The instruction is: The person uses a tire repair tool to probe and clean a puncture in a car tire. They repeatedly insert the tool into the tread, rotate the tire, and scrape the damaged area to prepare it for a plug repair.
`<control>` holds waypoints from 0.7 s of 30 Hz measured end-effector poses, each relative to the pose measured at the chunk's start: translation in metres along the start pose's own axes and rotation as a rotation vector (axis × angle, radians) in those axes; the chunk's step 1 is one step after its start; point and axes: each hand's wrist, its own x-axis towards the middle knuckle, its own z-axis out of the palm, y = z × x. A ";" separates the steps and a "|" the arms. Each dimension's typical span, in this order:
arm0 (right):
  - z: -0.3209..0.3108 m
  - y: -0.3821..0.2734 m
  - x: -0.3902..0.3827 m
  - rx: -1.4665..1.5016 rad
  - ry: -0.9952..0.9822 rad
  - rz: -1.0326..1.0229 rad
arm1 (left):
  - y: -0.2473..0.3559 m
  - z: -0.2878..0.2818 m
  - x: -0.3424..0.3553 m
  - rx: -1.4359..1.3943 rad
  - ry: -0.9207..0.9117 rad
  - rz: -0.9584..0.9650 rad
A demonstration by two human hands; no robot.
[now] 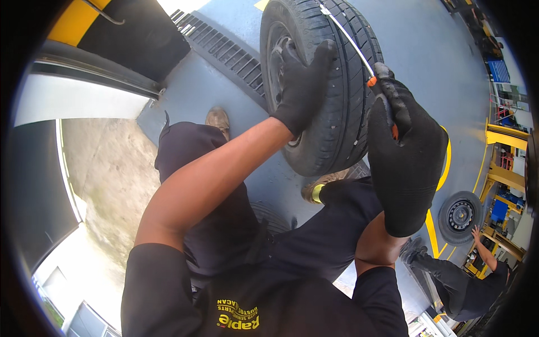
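Observation:
A car wheel (337, 135) with a black tyre stands upright in front of me, its tread turned partly toward me. My left hand (306, 84), in a black glove, grips its left side, with the fingers at the rim and the thumb by the tread's edge. In my gloved right hand (407, 146) is a screwdriver (352, 42) with an orange and black handle. The long metal shaft slants up and left across the tread, and its tip meets the tyre near the top. Small pale spots dot the tread.
A slotted drain grate (224, 56) runs along the grey floor behind the wheel. Part of another tyre (270, 216) shows between my legs. At the far right a person (449, 286) reaches toward a separate wheel (460, 219), near yellow racks (505, 174).

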 end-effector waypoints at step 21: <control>0.018 0.049 -0.026 0.060 0.018 0.032 | -0.026 0.012 -0.070 -0.149 -0.162 -0.001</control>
